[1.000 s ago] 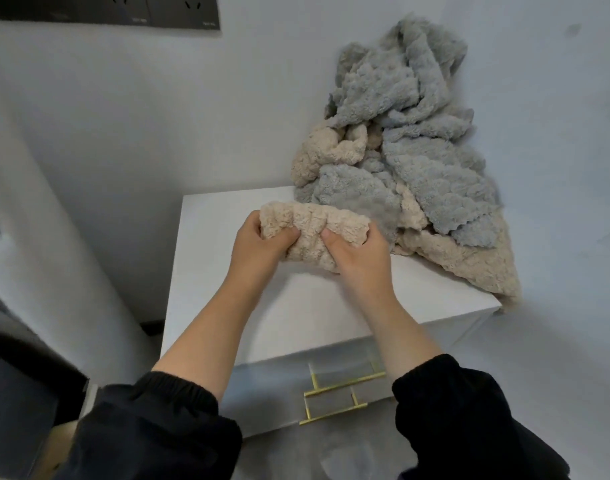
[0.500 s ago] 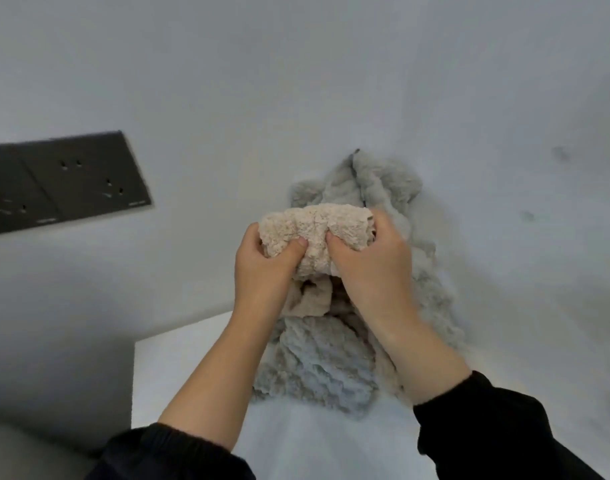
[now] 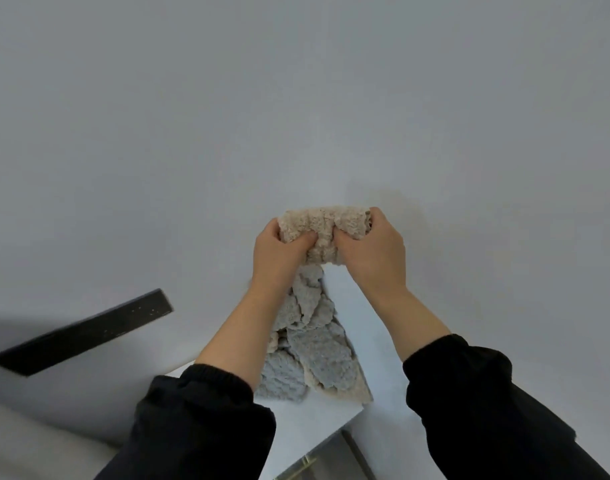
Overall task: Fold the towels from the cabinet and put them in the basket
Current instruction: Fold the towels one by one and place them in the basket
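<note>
Higher than a second ago, the beige towel [image 3: 323, 224] has come up off the cabinet top [image 3: 315, 422] and now hangs in front of the bare wall, just past the middle of my view toward 5 o'clock. My view has tipped upward with it: the dark socket panel [image 3: 85, 336], which sat at 11 o'clock in the earliest picture, now lies down at 8 o'clock.

Both hands are clamped on the towel. The left hand [image 3: 277, 254] grips its 9 o'clock end, thumb pressed into the front of the cloth and fingers curled behind. The right hand [image 3: 372, 254] grips the 3 o'clock end in the same way. The two thumbs nearly meet at the middle, and the cloth is bunched into a short thick roll between them (I can't tell how many layers it is folded into). More beige cloth shows just under the hands, though where the held towel ends is hard to make out.

At 6 o'clock from the hands, between the two forearms, the pile of grey and beige towels [image 3: 314, 362] lies on the white cabinet top. Black sleeves [image 3: 199, 417] cover both arms up to the wrists. At the bottom edge, near 6 o'clock, a bit of gold handle [image 3: 298, 472] shows on the cabinet front.
</note>
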A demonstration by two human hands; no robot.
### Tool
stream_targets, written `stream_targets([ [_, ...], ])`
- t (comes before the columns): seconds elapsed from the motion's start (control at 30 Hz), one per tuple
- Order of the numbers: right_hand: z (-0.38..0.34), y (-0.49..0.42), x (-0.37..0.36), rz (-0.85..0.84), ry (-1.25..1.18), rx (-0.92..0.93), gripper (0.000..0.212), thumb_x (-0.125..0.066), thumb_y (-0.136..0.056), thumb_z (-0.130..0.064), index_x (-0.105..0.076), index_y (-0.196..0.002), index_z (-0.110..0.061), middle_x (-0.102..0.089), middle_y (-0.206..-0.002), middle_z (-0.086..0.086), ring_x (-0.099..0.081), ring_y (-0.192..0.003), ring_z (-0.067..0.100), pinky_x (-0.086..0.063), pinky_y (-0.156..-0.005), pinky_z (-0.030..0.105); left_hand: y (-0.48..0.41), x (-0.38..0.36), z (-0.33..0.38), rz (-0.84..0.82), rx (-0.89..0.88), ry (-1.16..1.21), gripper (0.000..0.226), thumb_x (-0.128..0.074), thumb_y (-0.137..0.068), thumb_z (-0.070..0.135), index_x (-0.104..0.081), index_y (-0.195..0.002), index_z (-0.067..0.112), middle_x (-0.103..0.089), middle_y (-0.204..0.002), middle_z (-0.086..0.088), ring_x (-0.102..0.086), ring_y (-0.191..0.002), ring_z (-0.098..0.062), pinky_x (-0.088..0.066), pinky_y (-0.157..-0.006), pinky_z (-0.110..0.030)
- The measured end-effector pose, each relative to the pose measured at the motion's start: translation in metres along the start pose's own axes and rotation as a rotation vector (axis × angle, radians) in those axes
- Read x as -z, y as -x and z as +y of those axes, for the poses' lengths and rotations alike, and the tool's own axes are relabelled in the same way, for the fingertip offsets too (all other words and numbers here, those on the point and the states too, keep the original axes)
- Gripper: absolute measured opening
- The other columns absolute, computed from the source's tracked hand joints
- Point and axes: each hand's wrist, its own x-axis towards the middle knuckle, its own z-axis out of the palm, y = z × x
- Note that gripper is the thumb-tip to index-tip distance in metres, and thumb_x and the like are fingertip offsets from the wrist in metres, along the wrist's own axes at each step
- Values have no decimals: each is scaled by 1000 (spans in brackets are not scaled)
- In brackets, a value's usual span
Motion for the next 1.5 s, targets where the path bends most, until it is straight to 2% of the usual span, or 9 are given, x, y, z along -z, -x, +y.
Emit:
stream_targets([
  [0.07, -17, 4, 23, 48, 34, 15, 23, -65, -85, -32, -51, -90, -15, -61, -74, -5, -60, -66, 16, -52, -61, 42, 11, -6, 26, -44, -6, 9, 25, -70, -82, 10, -62, -106, 13, -68, -101, -2, -67, -92, -17, -57, -78, -33],
  [0.2, -35, 23, 60, 163, 137, 24, 30, -64, -84, -35, -44, -93, -15, -56, -69, 1, -52, -58, 22, -42, -52, 39, 39, -13, 57, -168, -54, 28, 22, -69, -84, 10, -61, -103, 13, -69, -98, -1, -68, -88, -15, -56, -71, -24],
  [0.33, -47, 61, 94, 259, 179, -34, 32, -64, -86, -37, -41, -94, -17, -51, -71, -4, -49, -61, 19, -35, -52, 31, 73, -14, 77, -326, -85, -7, 23, -72, -83, 13, -62, -103, 10, -70, -100, -6, -68, -92, -23, -56, -83, -38],
  [0.6, -56, 137, 185, 492, 233, -164, 35, -66, -84, -38, -52, -103, -12, -64, -88, 1, -61, -81, 23, -50, -72, 38, 140, -56, 106, -628, -180, -25, 23, -75, -79, 12, -62, -96, 20, -69, -96, 1, -68, -90, -17, -56, -82, -36],
  [0.73, -52, 184, 244, 564, 228, -203, 30, -68, -82, -38, -54, -94, -14, -66, -86, -1, -63, -78, 19, -53, -73, 42, 186, -96, 113, -730, -216, -17, 24, -75, -78, 9, -63, -97, 17, -69, -92, 3, -68, -88, -16, -56, -80, -34],
  [1.03, -27, 307, 378, 865, 272, -335, 25, -71, -81, -33, -57, -94, -16, -67, -87, -6, -64, -80, 13, -55, -73, 39, 332, -198, 130, -1075, -326, -19, 25, -77, -76, 11, -62, -95, 19, -68, -90, 6, -66, -87, -12, -54, -76, -26],
  [1.17, -9, 364, 441, 988, 289, -383, 23, -71, -82, -32, -54, -87, -17, -64, -81, -7, -62, -75, 14, -53, -67, 34, 407, -248, 136, -1224, -342, -7, 25, -76, -77, 12, -62, -95, 20, -69, -93, 4, -67, -88, -13, -55, -78, -29],
  [1.37, 35, 463, 560, 1162, 385, -464, 26, -71, -82, -33, -56, -93, -15, -65, -84, -6, -62, -77, 15, -51, -66, 32, 552, -339, 129, -1440, -220, 85, 27, -75, -78, 8, -63, -101, 16, -70, -98, 1, -68, -90, -15, -56, -81, -33],
  [1.5, 73, 541, 658, 1266, 457, -506, 31, -72, -81, -34, -55, -101, -17, -65, -89, -6, -61, -82, 17, -48, -67, 31, 679, -409, 112, -1516, -17, 170, 26, -73, -79, 6, -64, -100, 17, -70, -100, 0, -68, -93, -17, -57, -81, -33],
])
